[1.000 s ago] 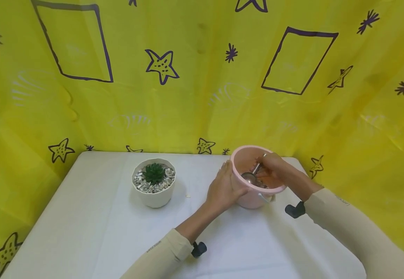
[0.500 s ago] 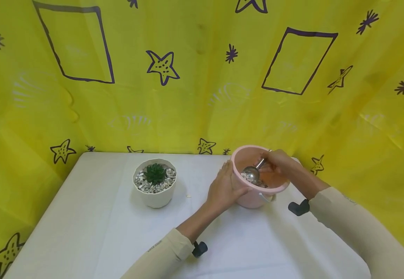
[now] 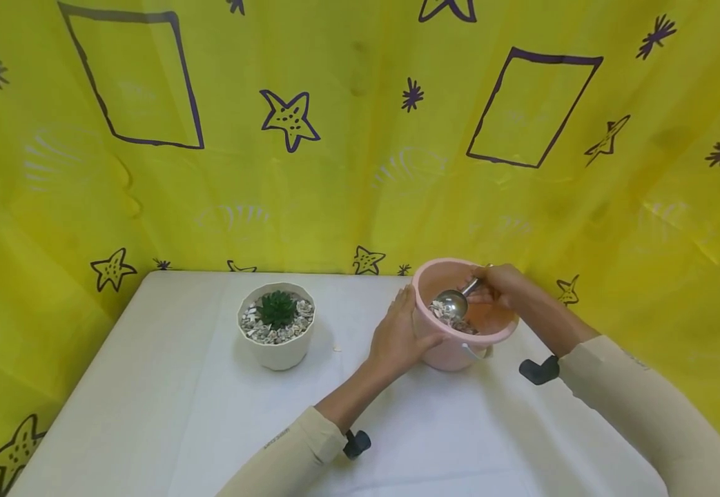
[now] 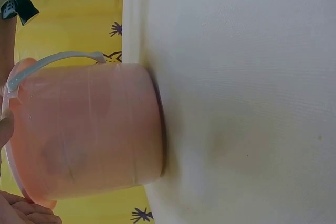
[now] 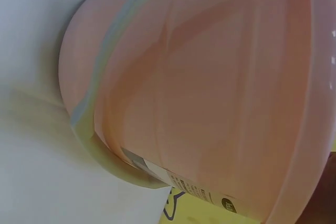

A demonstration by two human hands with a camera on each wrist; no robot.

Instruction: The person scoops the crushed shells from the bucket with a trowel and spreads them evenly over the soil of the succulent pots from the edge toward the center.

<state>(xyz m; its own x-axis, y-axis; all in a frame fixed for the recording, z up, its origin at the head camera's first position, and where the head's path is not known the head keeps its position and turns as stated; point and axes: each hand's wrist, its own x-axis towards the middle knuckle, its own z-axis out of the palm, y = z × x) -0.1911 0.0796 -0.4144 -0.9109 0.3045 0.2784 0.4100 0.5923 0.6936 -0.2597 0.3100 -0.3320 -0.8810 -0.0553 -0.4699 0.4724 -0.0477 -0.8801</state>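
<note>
A pink bucket (image 3: 449, 355) stands near the back right of the white table. My left hand (image 3: 398, 337) holds its left side by the rim, thumb at the front and fingers around the far side. In the left wrist view, the thumb (image 4: 5, 127) and several fingertips (image 4: 31, 211) show at the rim. Inside the bucket, my right hand (image 3: 501, 284) grips the handle of a round-bowled metal scoop (image 3: 453, 304). Its bowl touches a heap of pale pebbles (image 3: 443, 317). The right wrist view shows mostly the bucket's outer wall (image 5: 210, 87); the scoop is hidden there.
Left of the bucket is a cream pot (image 3: 279, 357) holding a green succulent (image 3: 275, 309) among grey and white stones. A small pale chip (image 3: 337, 349) lies on the table (image 3: 167, 386) between them. A yellow patterned curtain (image 3: 335, 193) hangs directly behind.
My right hand has moved slightly right and up with the scoop, whose bowl has risen and shows more clearly. More pebbles are visible. The left hand stays on the bucket.
</note>
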